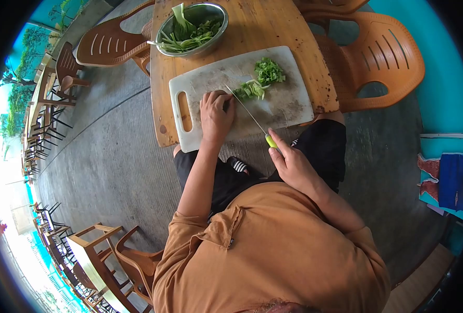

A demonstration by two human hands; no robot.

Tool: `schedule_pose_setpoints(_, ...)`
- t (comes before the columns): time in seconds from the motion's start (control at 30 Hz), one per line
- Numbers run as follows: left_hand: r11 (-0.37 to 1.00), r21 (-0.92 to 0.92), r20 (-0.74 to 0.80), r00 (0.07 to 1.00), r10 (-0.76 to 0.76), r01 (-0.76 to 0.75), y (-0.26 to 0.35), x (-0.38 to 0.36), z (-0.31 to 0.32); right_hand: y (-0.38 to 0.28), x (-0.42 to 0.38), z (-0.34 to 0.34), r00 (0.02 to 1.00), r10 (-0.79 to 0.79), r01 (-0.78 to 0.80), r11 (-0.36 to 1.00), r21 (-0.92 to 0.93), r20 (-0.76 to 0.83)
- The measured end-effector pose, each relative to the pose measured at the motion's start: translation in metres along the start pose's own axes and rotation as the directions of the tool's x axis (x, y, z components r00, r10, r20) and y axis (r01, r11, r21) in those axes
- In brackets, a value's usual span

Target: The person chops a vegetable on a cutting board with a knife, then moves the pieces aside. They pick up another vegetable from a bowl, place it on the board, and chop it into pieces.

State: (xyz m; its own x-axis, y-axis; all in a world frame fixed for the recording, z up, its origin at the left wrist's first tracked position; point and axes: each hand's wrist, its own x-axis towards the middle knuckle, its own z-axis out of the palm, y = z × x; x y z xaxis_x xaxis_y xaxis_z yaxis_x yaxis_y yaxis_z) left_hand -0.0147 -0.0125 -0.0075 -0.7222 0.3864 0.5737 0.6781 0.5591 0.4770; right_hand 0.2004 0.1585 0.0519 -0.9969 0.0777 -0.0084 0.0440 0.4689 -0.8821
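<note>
A person's right hand (293, 164) closes around the yellow-green handle of a knife (271, 140), its blade slanting across a white cutting board (200, 138) that reaches over the near edge of a wooden table (252, 28); the left hand (217, 116), fingers curled, rests on the board between its handle slot and the blade, though whether it grips anything cannot be told; chopped greens (268, 72) lie toward the board's far right corner, paler slices (253, 89) beside them near the knife tip; a metal bowl (222, 32) of leafy stalks (182, 39) stands by the table's left edge, beyond the board.
</note>
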Motion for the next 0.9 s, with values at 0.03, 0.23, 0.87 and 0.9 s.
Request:
schedule_pose_setpoints(0.03,1.000,0.008,-0.002,1.000,-0.003,0.003,0.000,0.000,0.000,-0.001,0.000,0.000,1.000,0.013,-0.013,1.000,0.001,0.005)
schedule_pose_setpoints(0.23,1.000,0.010,-0.012,1.000,-0.007,0.007,-0.001,-0.001,0.001,-0.008,0.003,-0.003,0.995,0.079,-0.078,0.997,-0.028,0.054)
schedule_pose_setpoints(0.87,0.998,0.059,0.019,1.000,-0.016,0.015,0.005,-0.001,-0.005,0.007,0.035,0.022,0.994,-0.056,0.043,0.989,-0.140,-0.091)
schedule_pose_setpoints(0.9,0.998,0.064,0.016,1.000,-0.017,0.016,0.005,-0.001,-0.007,0.008,0.034,0.019,0.994,-0.060,0.048,0.989,-0.138,-0.088)
